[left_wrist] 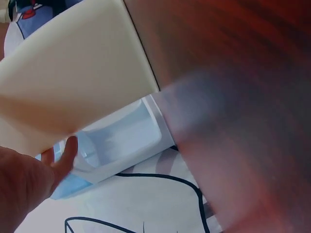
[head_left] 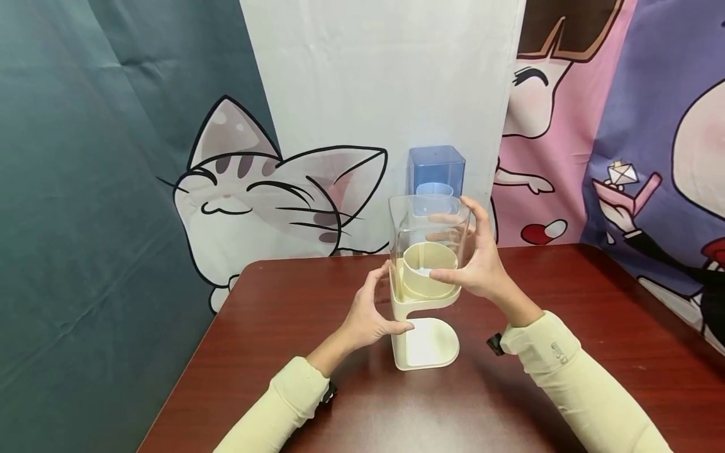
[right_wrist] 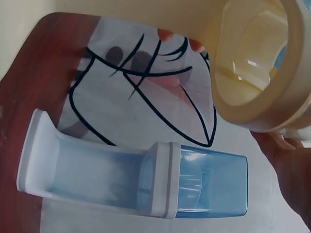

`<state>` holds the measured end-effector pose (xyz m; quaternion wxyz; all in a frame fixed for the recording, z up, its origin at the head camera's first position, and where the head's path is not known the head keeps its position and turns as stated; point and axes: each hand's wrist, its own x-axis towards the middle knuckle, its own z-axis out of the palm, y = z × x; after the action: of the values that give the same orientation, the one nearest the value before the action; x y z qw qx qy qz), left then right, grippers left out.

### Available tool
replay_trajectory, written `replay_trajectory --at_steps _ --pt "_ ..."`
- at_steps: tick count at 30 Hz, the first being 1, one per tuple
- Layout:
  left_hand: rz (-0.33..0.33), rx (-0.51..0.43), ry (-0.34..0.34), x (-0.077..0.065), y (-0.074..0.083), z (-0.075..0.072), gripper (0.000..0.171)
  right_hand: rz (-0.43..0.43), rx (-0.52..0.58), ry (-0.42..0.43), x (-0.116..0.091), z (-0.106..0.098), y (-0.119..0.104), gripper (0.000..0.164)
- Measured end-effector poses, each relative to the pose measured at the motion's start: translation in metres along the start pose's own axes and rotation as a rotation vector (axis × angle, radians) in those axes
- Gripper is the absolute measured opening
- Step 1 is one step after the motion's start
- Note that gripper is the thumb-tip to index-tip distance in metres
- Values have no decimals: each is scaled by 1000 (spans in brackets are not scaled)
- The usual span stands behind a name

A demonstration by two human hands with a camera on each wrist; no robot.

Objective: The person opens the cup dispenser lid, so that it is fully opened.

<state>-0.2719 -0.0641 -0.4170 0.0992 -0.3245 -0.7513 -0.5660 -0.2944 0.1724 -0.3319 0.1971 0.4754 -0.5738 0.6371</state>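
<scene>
A cream dispenser [head_left: 400,349] with a rounded base, an upright back and a clear box-shaped top [head_left: 403,217] is between my hands in the head view. Inside the top sits a cream ring [head_left: 421,286]. My left hand [head_left: 368,318] grips the upright from the left, thumb across its front and fingers behind. Higher up, my right hand [head_left: 481,264] holds the clear top from the right, thumb in front and fingers spread on the far side. The dispenser's cream body [left_wrist: 73,63] fills much of the left wrist view and partly hides my left hand [left_wrist: 26,179].
A similar dispenser with a blue clear top [head_left: 437,160] and a white body [right_wrist: 97,170] stands behind, partly hidden by the cream one. Beneath is a dark red wooden table [head_left: 317,296]. A cartoon-printed cloth [head_left: 362,75] hangs along its back edge.
</scene>
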Motion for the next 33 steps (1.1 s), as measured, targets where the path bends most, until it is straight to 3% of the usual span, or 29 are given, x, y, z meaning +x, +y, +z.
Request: replay_trajectory --at_steps 4,8,16,22,27,33 --pt "-24 -40 -3 2 1 0 111 -57 8 -4 0 2 1 116" --pt "-35 -18 -11 5 3 -2 112 -111 -19 -16 3 2 3 116" --pt "-50 -6 -42 5 2 1 109 59 -83 -7 2 -5 -5 116" --pt "-43 8 -28 3 3 3 106 102 -20 -18 5 -8 -4 111" --pt "-21 56 -37 3 3 4 106 49 19 -31 5 -7 -3 110" --pt "36 207 -65 7 2 3 107 -48 40 -22 4 -4 -4 112"
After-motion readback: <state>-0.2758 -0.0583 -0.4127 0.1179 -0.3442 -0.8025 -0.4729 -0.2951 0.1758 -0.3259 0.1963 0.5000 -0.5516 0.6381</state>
